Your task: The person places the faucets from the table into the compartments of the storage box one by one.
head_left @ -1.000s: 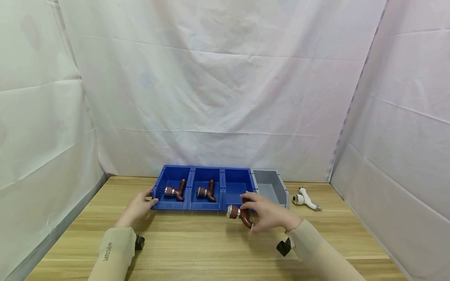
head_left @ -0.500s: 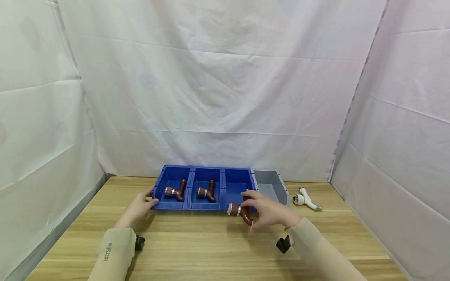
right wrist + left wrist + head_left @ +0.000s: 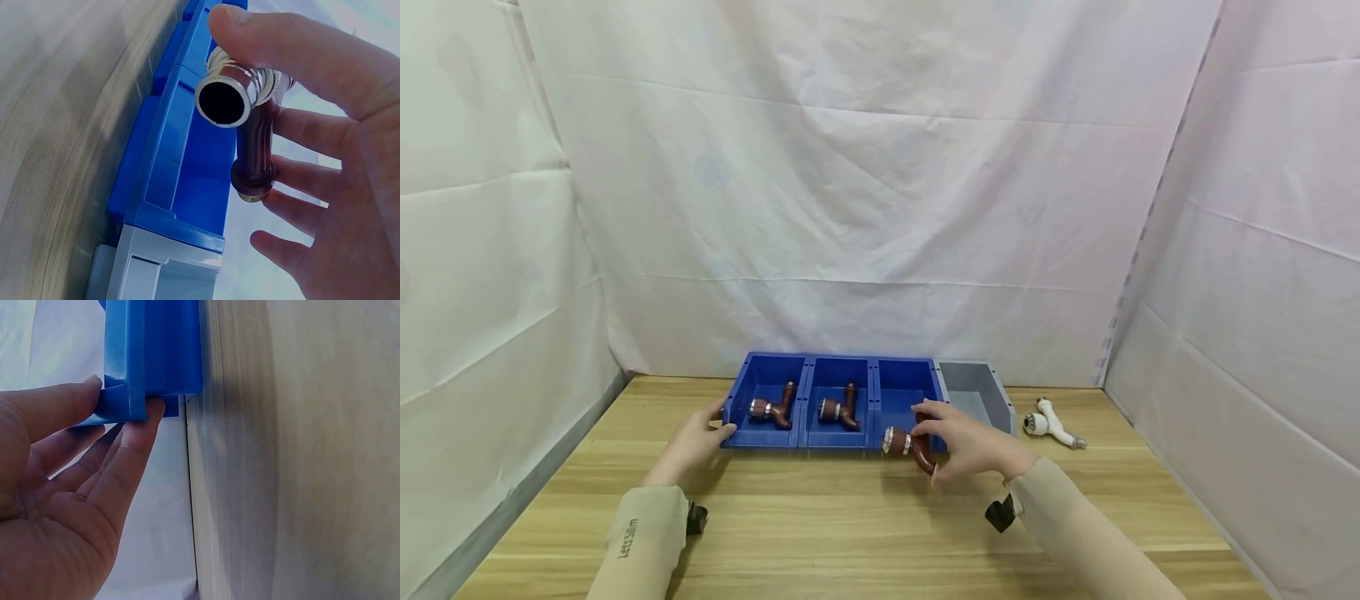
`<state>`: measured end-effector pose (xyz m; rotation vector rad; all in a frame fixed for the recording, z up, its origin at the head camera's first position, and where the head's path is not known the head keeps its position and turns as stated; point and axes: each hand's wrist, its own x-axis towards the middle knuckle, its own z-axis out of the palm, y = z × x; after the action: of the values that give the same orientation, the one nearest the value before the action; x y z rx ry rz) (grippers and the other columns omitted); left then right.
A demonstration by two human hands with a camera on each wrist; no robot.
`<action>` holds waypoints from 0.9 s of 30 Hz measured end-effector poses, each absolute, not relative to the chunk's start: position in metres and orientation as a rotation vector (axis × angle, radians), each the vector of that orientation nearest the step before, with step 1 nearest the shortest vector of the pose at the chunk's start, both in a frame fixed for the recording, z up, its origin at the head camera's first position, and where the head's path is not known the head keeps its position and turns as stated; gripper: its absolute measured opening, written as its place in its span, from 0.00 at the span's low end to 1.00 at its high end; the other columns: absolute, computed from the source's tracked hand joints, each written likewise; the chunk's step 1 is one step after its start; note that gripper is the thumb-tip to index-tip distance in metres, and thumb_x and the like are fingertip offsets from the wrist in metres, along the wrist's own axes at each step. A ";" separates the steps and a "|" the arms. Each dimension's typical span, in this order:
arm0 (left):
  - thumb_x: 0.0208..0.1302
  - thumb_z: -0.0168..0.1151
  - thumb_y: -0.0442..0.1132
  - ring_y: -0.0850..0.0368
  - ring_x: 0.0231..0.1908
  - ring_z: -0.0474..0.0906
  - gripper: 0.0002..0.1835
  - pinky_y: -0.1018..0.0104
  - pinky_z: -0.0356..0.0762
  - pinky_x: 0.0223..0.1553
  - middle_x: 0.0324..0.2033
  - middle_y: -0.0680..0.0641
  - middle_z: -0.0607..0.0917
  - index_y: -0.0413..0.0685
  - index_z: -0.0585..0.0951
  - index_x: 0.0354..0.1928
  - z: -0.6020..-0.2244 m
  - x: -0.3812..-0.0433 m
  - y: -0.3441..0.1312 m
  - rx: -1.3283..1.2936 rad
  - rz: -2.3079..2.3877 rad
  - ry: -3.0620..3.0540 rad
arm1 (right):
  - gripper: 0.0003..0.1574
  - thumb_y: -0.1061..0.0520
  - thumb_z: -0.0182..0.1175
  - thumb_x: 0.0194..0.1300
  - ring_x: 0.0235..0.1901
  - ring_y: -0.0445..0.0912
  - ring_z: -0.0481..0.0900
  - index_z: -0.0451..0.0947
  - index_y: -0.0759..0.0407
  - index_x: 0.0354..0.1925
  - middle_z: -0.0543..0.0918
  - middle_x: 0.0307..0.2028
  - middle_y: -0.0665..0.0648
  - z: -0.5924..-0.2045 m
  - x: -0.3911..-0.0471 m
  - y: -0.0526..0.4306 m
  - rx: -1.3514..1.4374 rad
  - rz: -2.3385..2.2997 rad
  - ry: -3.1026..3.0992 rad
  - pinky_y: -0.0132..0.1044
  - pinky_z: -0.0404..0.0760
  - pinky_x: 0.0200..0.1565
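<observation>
My right hand (image 3: 973, 446) holds a brown faucet (image 3: 922, 454) with a ribbed, chrome-trimmed knob, just over the front edge of the third blue bin (image 3: 910, 400). In the right wrist view, the thumb presses near the faucet's (image 3: 254, 140) open chrome end while the fingers lie along its brown body. My left hand (image 3: 696, 442) is at the left side of the leftmost blue bin (image 3: 767, 435), and the left wrist view has its thumb and fingers pinching the bin's rim (image 3: 134, 375). Matching brown faucets (image 3: 781, 411) (image 3: 846, 410) lie inside the first and second blue bins.
A grey bin (image 3: 973, 400) joins the row's right end. Right of it, a white faucet (image 3: 1051, 425) lies on the wooden table (image 3: 820, 533). White cloth (image 3: 865, 208) hangs behind and on both sides.
My right hand has raised the brown faucet slightly and brought it a little farther toward the third bin. The left hand stays at the leftmost bin.
</observation>
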<state>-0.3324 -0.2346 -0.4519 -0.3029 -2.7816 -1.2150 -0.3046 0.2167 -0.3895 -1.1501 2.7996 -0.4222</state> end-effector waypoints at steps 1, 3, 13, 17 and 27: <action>0.69 0.56 0.34 0.31 0.47 0.78 0.31 0.42 0.77 0.46 0.55 0.23 0.73 0.28 0.60 0.69 -0.452 -0.333 -0.235 -0.302 -1.215 -2.783 | 0.42 0.50 0.78 0.45 0.71 0.60 0.51 0.76 0.54 0.59 0.58 0.72 0.61 -0.389 -0.305 0.216 -1.149 -0.424 2.799 0.55 0.73 0.57; 0.69 0.56 0.34 0.31 0.47 0.78 0.31 0.42 0.77 0.46 0.55 0.23 0.73 0.28 0.60 0.69 -0.451 -0.333 -0.235 -0.298 -1.216 -2.784 | 0.42 0.50 0.77 0.45 0.71 0.60 0.51 0.76 0.54 0.59 0.58 0.71 0.60 -0.388 -0.305 0.215 -1.142 -0.419 2.801 0.55 0.72 0.57; 0.69 0.56 0.33 0.32 0.47 0.78 0.30 0.42 0.77 0.46 0.55 0.24 0.74 0.29 0.61 0.69 -0.451 -0.333 -0.234 -0.304 -1.224 -2.773 | 0.42 0.50 0.78 0.44 0.72 0.60 0.49 0.76 0.55 0.59 0.58 0.71 0.60 -0.386 -0.311 0.214 -1.133 -0.416 2.816 0.55 0.71 0.58; 0.69 0.56 0.33 0.32 0.46 0.79 0.30 0.43 0.77 0.46 0.55 0.24 0.74 0.29 0.61 0.69 -0.452 -0.332 -0.234 -0.302 -1.230 -2.772 | 0.42 0.50 0.78 0.45 0.72 0.59 0.49 0.76 0.55 0.59 0.58 0.71 0.60 -0.388 -0.313 0.214 -1.118 -0.426 2.812 0.55 0.72 0.58; 0.69 0.56 0.33 0.32 0.46 0.78 0.30 0.42 0.77 0.46 0.55 0.23 0.74 0.29 0.61 0.69 -0.453 -0.332 -0.235 -0.307 -1.240 -2.760 | 0.43 0.51 0.78 0.44 0.72 0.60 0.49 0.76 0.55 0.60 0.57 0.72 0.61 -0.390 -0.317 0.215 -1.068 -0.463 2.801 0.57 0.72 0.57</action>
<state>-0.3324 -0.2351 -0.4528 -0.3071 -2.7598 -1.2401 -0.3174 0.2147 -0.3896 -1.0684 2.8011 -0.4633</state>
